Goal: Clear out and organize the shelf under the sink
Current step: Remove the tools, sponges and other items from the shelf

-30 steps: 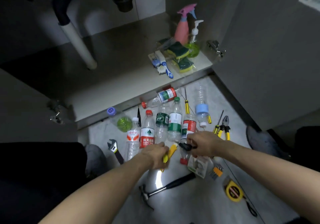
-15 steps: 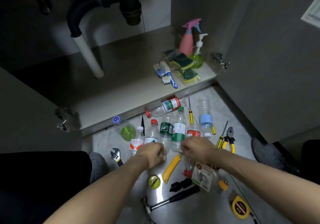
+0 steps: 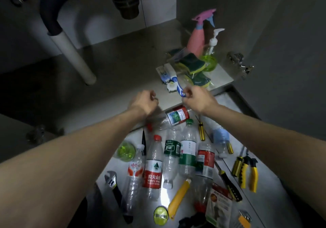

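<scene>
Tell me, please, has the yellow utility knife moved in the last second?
Yes. The left hand released it; the yellow utility knife now lies beside the red-labelled bottle.

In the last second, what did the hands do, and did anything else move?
Both hands let go of the yellow utility knife and the black tool and rose from the floor toward the shelf. The left hand and right hand now hover, fingers curled, near the blue-handled brush. Bottles, pliers and sponges stayed put.

dim overall | glare patch on floor [image 3: 164, 197] | cabinet left side in shadow | wide-angle edge bending
</scene>
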{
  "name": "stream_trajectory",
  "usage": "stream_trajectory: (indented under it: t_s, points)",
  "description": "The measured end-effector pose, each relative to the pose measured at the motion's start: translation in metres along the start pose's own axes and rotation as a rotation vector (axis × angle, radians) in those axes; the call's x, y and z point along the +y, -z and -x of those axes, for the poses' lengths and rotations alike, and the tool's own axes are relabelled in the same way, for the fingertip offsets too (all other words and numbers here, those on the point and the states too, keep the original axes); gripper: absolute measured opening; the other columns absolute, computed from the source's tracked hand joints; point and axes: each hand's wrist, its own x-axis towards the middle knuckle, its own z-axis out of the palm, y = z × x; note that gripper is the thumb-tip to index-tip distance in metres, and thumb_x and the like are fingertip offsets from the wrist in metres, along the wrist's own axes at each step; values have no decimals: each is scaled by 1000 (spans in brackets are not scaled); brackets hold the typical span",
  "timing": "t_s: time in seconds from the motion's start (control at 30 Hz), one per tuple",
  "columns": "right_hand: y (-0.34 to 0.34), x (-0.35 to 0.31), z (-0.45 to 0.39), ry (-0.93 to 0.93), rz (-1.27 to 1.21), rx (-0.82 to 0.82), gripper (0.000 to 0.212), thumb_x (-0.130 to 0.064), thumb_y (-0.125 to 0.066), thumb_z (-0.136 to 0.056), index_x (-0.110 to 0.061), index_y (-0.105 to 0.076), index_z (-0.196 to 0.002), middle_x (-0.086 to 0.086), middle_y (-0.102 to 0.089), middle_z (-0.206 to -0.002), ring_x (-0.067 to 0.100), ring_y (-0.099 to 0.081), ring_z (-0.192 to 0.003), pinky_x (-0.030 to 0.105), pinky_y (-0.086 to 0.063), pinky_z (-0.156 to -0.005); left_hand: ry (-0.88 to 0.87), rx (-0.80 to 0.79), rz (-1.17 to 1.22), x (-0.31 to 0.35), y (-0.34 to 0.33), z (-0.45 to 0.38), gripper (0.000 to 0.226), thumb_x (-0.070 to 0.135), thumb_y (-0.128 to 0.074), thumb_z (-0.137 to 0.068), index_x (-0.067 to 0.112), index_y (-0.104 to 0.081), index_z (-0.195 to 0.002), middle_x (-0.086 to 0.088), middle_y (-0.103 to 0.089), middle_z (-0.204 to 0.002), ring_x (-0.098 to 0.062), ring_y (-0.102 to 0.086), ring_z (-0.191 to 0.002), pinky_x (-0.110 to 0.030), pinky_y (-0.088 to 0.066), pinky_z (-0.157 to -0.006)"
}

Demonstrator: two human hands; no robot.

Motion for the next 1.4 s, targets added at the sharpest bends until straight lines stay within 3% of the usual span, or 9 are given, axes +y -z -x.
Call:
stream_trajectory:
  t_s: [0.23, 0.4, 0.53, 0.67, 0.77, 0.9, 1.03, 1.17, 1.4]
  points:
    - [-43, -26, -68, -24, 95, 205, 49, -38, -74, -84, -20, -61, -128, 9, -57, -127, 30, -57, -116, 37, -47, -89, 58, 61, 27, 1, -8, -63, 26, 29, -62, -88, 22, -65, -113, -8, -69, -117, -32, -62, -113, -39, -51, -97]
    - [-66, -11, -71, 67, 111, 289, 39, -28, -73, -83, -21, -60, -120, 5, -54, -122, 28, -55, -111, 37, -45, -87, 85, 40, 106, -14, -15, -86, 31, 26, -58, -92, 20, -64, -122, -6, -67, -123, -28, -61, -117, -35, -49, -100]
    - [-69, 2, -59, 142, -36, 436, 11, -26, -64, -89, -28, -55, -95, -7, -55, -101, 17, -53, -95, 33, -44, -69, 49, 121, 121, 0, -14, -101, 46, 28, -62, -87, 19, -55, -132, -9, -62, -130, -31, -58, -120, -40, -50, -98]
    - [-61, 11, -56, 143, 50, 317, 16, -26, -61, -92, -29, -54, -106, -6, -53, -111, 17, -52, -101, 37, -49, -72, -94, 60, 104, 30, -12, -113, 49, 23, -61, -89, 26, -52, -137, -7, -59, -135, -31, -57, -123, -42, -49, -100]
    - [-58, 5, -63, 60, -6, 306, 22, -23, -62, -92, -25, -57, -112, -2, -53, -115, 21, -56, -103, 41, -51, -77, -128, -18, 61, 34, -13, -115, 41, 15, -58, -88, 23, -64, -128, -7, -64, -130, -29, -60, -119, -38, -50, -98]
    - [-60, 0, -63, 33, -58, 333, 22, -17, -62, -91, -22, -58, -112, -1, -53, -118, 21, -54, -109, 33, -41, -75, -168, -8, 28, 27, -11, -114, 26, 34, -59, -92, 24, -71, -112, -5, -72, -109, -28, -66, -103, -36, -54, -83]
    - [-57, -2, -64, 10, -63, 322, 30, -17, -59, -90, -21, -59, -120, -1, -54, -120, 20, -52, -111, 35, -45, -80, -149, 23, -112, 8, -8, -109, 24, 40, -53, -92, 25, -71, -89, -3, -67, -87, -30, -66, -90, -28, -41, -66]
    - [-56, -12, -68, 27, -72, 291, 40, -26, -56, -87, -18, -59, -126, 2, -56, -122, 22, -50, -117, 41, -47, -93, -133, 92, -147, -1, -8, -105, 27, 23, -50, -91, 21, -72, -105, -9, -65, -115, -34, -62, -106, -33, -50, -80]
    - [-85, -31, -72, -3, 93, 265, 68, -72, -62, -79, -16, -57, -117, 5, -58, -115, 27, -52, -110, 40, -45, -84, 9, 163, -26, -5, -6, -114, 37, 15, -48, -92, 18, -60, -127, -11, -59, -134, -34, -57, -121, -37, -47, -96]
